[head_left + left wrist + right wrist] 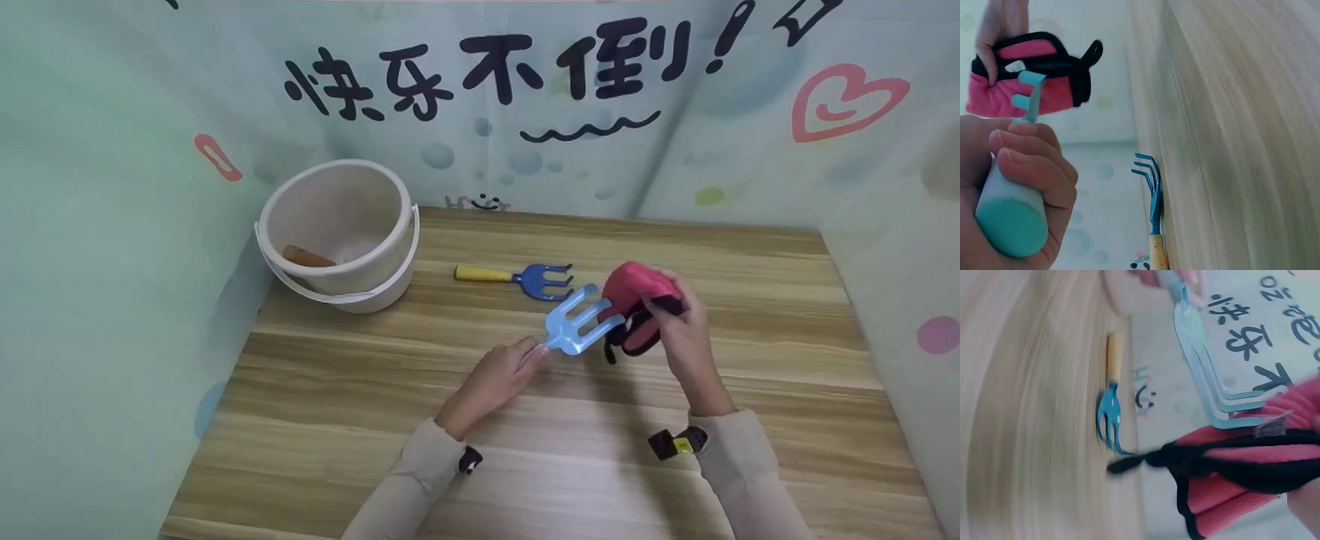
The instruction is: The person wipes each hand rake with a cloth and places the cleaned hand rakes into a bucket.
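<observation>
My left hand grips the pale handle of a light blue hand rake; its fingers curl round it in the left wrist view. My right hand pinches a folded pink cloth with black trim and a black loop. The rake's hooked tines reach the cloth's side and appear to touch it, as the right wrist view suggests. Both are held above the wooden table. Behind them lies a blue hand rake with a yellow handle, its tines pointing right.
A white bucket with its handle hanging down stands at the back left of the table. Inside leans a brown, handle-like piece; its lower part is hidden. Printed curtains enclose the back and both sides.
</observation>
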Motion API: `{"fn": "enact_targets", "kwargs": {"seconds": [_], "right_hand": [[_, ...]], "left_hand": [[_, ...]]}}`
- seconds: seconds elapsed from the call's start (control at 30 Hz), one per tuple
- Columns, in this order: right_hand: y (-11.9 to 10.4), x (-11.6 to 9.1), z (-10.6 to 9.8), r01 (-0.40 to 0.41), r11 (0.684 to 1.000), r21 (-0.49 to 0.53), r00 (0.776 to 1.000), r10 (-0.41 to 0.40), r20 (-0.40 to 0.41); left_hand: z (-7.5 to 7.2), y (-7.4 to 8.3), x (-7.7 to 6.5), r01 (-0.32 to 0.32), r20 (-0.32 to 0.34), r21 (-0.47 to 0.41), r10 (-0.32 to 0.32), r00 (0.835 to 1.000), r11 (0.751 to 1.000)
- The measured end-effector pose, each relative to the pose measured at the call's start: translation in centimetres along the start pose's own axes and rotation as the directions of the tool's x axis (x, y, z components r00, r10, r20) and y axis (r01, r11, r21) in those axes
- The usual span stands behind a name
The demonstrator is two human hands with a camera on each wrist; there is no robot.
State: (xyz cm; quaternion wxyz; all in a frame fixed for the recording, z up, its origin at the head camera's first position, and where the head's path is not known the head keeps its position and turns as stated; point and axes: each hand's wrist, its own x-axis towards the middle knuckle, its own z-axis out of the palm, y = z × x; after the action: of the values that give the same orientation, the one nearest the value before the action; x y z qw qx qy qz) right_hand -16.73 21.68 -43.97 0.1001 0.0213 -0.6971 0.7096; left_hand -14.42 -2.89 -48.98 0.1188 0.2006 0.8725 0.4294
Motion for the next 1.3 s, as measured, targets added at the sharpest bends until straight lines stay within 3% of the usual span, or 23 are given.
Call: {"fn": "enact_targets", "kwargs": {"seconds": [0.1, 0.27, 0.37, 0.5, 0.7, 0.83, 1.1, 1.3], "right_hand": [[0.5, 0.1, 0.4, -0.136, 0.969, 0.208, 0.984, 0.157, -0.085], [1.7, -0.4, 1.5, -0.340, 0.877, 0.339, 0.934, 0.356, 0.017], [2.5, -0.8, 2.4, -0.376, 0.854, 0.359, 0.923, 0.378, 0.067], [3.2, -1.4, 3.5, -0.405, 0.847, 0.343, 0.914, 0.389, 0.118], [3.6, -2.4, 4.7, -0.467, 0.839, 0.279, 0.883, 0.425, 0.201], [3.5, -2.9, 5.1, -0.486, 0.824, 0.291, 0.871, 0.428, 0.241], [3.4, -3.1, 5.3, -0.487, 0.816, 0.313, 0.873, 0.440, 0.210], [3.1, -2.8, 5.0, -0.444, 0.816, 0.369, 0.896, 0.405, 0.183]], "left_hand": [[-0.2, 0.4, 0.0, -0.031, -0.042, -0.064, 0.028, 0.999, 0.997], [-0.1, 1.2, 0.1, -0.079, -0.079, -0.147, 0.068, 0.995, 0.986], [0.2, 1.7, 0.2, -0.107, -0.101, -0.153, 0.092, 0.991, 0.982], [0.6, 2.1, 0.3, -0.124, -0.121, -0.171, 0.104, 0.987, 0.977], [0.9, 2.7, 0.3, -0.123, -0.124, -0.221, 0.098, 0.987, 0.967], [1.1, 2.9, 0.4, -0.124, -0.128, -0.225, 0.096, 0.987, 0.967], [1.3, 2.9, 0.5, -0.146, -0.141, -0.180, 0.122, 0.983, 0.973], [1.2, 2.9, 0.2, -0.124, -0.132, -0.132, 0.107, 0.985, 0.984]]}}
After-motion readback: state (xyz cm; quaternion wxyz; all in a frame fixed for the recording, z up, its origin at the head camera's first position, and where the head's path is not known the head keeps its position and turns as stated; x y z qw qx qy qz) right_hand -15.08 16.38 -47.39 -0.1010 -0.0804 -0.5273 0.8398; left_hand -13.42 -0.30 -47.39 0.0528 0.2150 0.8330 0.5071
